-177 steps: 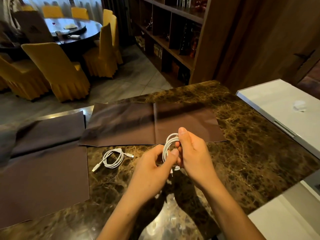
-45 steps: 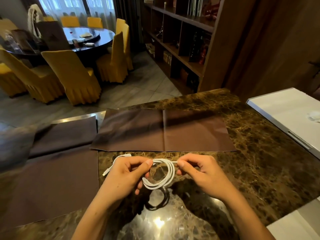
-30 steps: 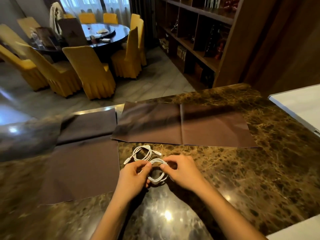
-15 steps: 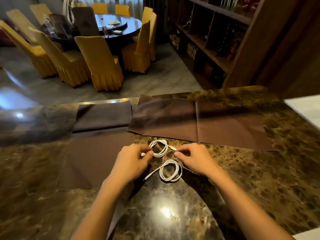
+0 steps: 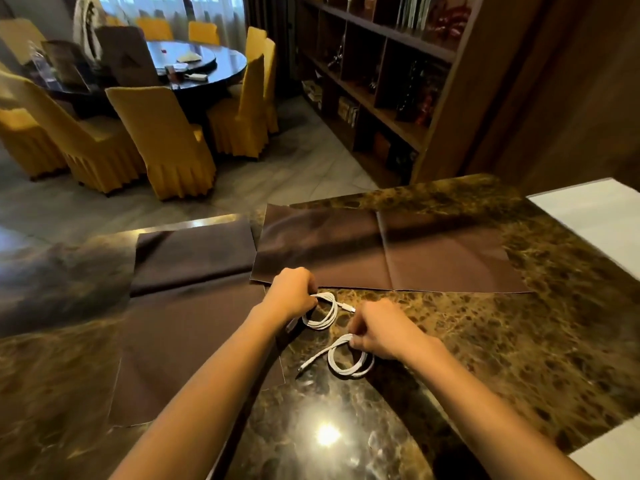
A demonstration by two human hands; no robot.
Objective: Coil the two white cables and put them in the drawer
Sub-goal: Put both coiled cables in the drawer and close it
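Observation:
Two coiled white cables lie on the brown marble counter (image 5: 540, 344). The far cable coil (image 5: 327, 315) rests near the edge of a brown cloth, and my left hand (image 5: 292, 296) pinches its left side. The near cable coil (image 5: 348, 363) lies closer to me with one loose end trailing left; my right hand (image 5: 379, 332) grips its top right part. Both coils touch the counter. No drawer is in view.
Two brown cloths lie on the counter: the far cloth (image 5: 415, 258) and the left cloth (image 5: 180, 327). A white surface (image 5: 602, 223) borders the counter on the right. Beyond are yellow chairs (image 5: 162, 140), a round table and a wooden bookshelf (image 5: 388, 74).
I finished coiling the second cable and laid it on the counter near the first. My left hand then moved up onto the far coil while my right hand kept the near coil.

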